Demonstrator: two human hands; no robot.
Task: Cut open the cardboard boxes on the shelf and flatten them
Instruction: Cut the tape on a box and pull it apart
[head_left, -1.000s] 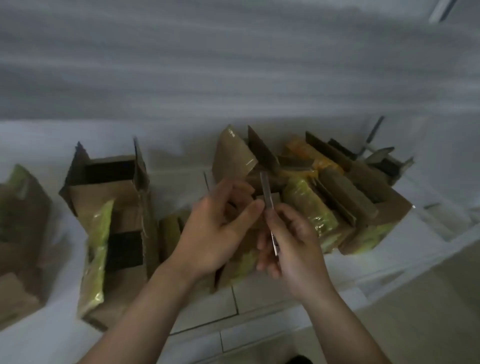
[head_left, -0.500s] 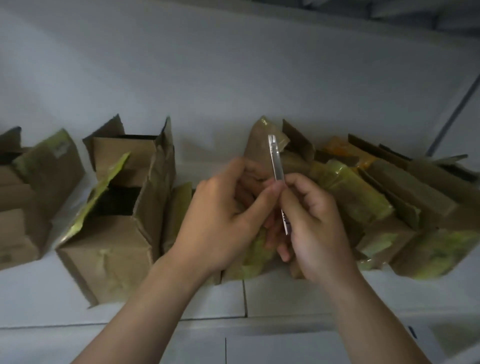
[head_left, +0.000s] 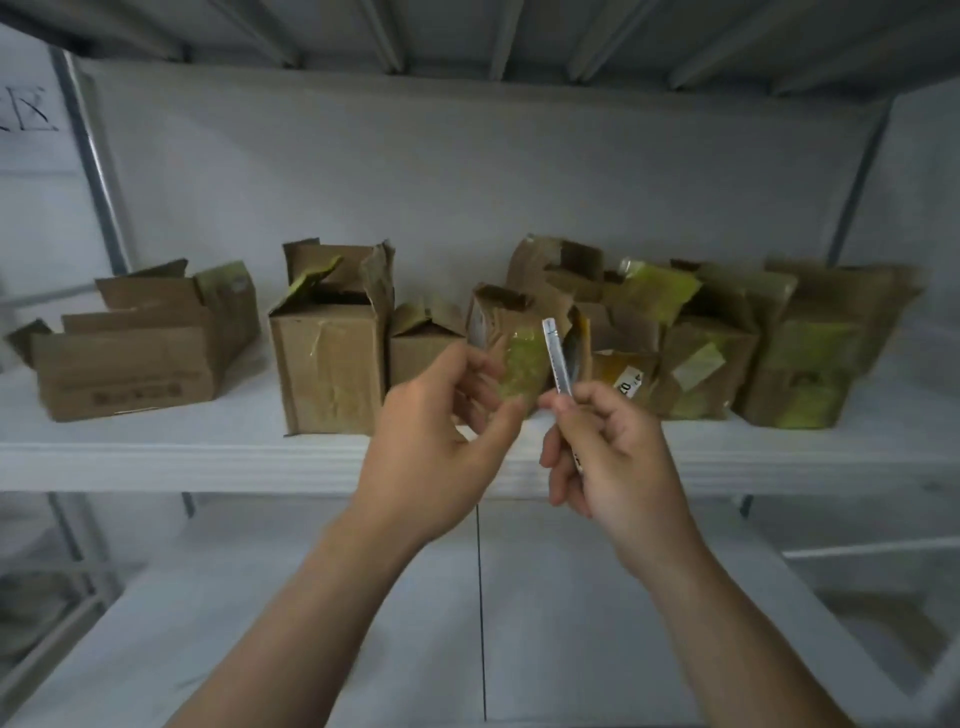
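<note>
Gripping knife (head_left: 556, 358), right hand (head_left: 618, 462) before shelf (head_left: 156, 460)

the low box (head_left: 130, 364) on the left has a row of dark print on its front, too blurry to read; a white label (head_left: 629, 385) on a middle box (head_left: 610, 364) shows something like "20". big dark marks on the wall (head_left: 31, 111) end in an "x" shape; tiny marks on the knife (head_left: 557, 358) cannot be read.

Dim, flat, greyish light; soft overall blur; wide-angle bending at edges; faint shadows under boxes (head_left: 332, 338)
</note>
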